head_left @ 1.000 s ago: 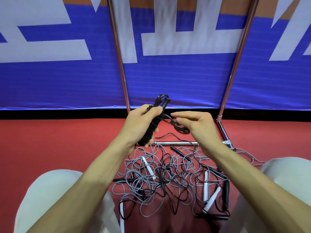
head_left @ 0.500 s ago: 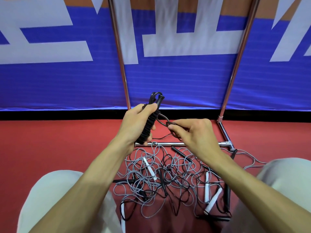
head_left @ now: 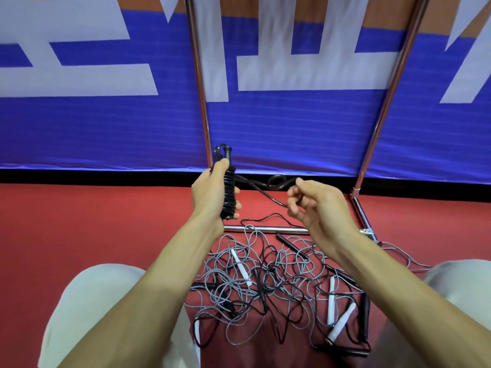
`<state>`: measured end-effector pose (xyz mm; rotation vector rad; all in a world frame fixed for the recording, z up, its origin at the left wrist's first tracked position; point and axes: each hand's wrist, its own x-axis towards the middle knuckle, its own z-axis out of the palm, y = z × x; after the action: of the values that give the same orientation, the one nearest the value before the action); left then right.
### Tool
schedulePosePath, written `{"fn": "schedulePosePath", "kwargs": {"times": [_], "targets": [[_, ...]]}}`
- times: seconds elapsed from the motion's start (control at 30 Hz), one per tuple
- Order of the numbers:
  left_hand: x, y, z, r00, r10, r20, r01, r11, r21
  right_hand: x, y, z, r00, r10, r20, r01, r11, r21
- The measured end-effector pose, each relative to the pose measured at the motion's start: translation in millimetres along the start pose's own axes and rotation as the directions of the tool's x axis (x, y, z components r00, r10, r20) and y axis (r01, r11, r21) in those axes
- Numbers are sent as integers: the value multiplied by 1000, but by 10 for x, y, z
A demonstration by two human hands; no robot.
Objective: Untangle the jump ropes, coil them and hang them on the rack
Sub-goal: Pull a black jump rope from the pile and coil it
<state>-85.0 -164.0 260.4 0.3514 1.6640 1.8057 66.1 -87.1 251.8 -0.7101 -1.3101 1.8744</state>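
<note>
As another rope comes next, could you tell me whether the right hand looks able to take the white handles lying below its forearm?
Probably not yet: the right hand pinches the black rope by its loose end. Once freed, likely yes, since the white handles lie exposed on the tangle.

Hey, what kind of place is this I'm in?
Probably a gym or sports hall: red sports flooring, a big blue and white banner along the wall, and tangled jump ropes heaped at the foot of a metal rack.
</note>
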Motion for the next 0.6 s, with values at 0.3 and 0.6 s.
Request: {"fn": "schedulePosePath", "kwargs": {"times": [0.3, 0.6], "targets": [[-118, -19, 41, 979, 83, 187, -130, 959, 252, 54, 69, -203, 953, 290, -87, -303, 927, -221], [-180, -78, 98, 949, 73, 306, -201, 887, 415, 74, 127, -106, 999, -46, 8, 42, 798, -601]]}}
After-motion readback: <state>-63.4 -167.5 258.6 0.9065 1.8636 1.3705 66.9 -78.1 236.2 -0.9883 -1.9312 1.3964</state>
